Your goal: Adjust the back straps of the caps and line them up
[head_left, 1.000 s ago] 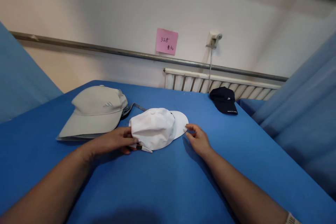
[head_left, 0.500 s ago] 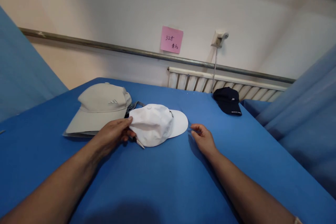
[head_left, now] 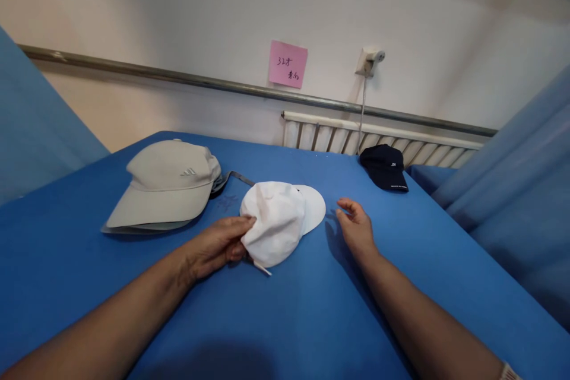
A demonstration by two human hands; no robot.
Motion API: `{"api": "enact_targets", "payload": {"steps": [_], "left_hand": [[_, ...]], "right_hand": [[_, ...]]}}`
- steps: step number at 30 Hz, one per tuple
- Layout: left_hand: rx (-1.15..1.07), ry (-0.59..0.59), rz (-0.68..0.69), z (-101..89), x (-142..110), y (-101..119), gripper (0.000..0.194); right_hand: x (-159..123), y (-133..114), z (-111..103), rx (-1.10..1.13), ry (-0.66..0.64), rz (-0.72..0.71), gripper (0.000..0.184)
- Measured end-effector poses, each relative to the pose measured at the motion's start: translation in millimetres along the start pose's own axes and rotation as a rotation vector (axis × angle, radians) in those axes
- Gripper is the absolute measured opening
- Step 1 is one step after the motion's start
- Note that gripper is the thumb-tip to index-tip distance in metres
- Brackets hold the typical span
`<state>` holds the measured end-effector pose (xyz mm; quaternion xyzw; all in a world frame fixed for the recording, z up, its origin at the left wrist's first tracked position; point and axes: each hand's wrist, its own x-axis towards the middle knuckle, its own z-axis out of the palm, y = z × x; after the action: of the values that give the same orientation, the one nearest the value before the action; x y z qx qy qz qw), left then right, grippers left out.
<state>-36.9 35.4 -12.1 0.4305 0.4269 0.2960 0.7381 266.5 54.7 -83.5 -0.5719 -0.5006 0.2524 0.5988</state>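
A white baseball cap (head_left: 278, 225) is pinched at its back edge by my left hand (head_left: 226, 244), thumb on top of the fabric. Its brim points right, and a strap end hangs at the near side. Just right of the brim, apart from it, hovers my right hand (head_left: 356, 228) with fingers bent and apart, nothing in them. To the left sits a beige cap (head_left: 164, 178) with a striped logo, and another brim shows beneath it. A dark strap (head_left: 240, 177) runs from behind that stack toward the white cap.
The caps lie on a blue-covered table (head_left: 285, 320). At its far right edge rests a navy cap (head_left: 383, 167). Behind are a radiator (head_left: 329, 133), a metal rail (head_left: 214, 83) and a plug with a cord (head_left: 370, 62). Blue curtains (head_left: 521, 190) hang at both sides.
My left hand has drawn the white cap right and slightly nearer, turning it and opening a gap from the beige cap. My right hand has shifted a little right.
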Motion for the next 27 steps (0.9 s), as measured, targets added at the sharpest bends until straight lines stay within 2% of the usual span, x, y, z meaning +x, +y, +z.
{"api": "enact_targets", "payload": {"steps": [5,8,10,12,13,16,19,21,23,27], "left_hand": [[0.179,-0.352,-0.084,24.4,-9,-2,0.034],[0.302,-0.463,-0.116,30.0,-14,7,0.03],[0.381,-0.494,-0.133,31.8,-12,14,0.027],[0.378,-0.44,-0.098,32.0,-4,17,0.023],[0.335,-0.361,-0.054,30.9,1,17,0.023],[0.101,0.009,0.131,20.7,21,15,0.04],[-0.123,0.242,0.258,3.7,34,11,0.044],[-0.213,0.298,0.29,-4.9,37,8,0.038],[-0.227,0.298,0.307,-7.8,36,6,0.034],[-0.144,0.256,0.325,-1.0,40,5,0.032]], "right_hand": [[4,-25,-20,-0.158,0.054,-0.26,0.019],[3,-33,-24,-0.209,0.016,-0.354,0.018],[2,-34,-24,-0.24,-0.02,-0.393,0.018],[1,-33,-23,-0.261,-0.048,-0.412,0.017],[0,-32,-22,-0.269,-0.063,-0.41,0.017],[-1,-25,-19,-0.317,-0.113,-0.363,0.017],[-1,-15,-16,-0.393,-0.174,-0.275,0.018],[-1,-10,-14,-0.431,-0.222,-0.227,0.018],[-1,-6,-12,-0.448,-0.253,-0.211,0.019],[-1,-5,-10,-0.424,-0.246,-0.219,0.019]]}}
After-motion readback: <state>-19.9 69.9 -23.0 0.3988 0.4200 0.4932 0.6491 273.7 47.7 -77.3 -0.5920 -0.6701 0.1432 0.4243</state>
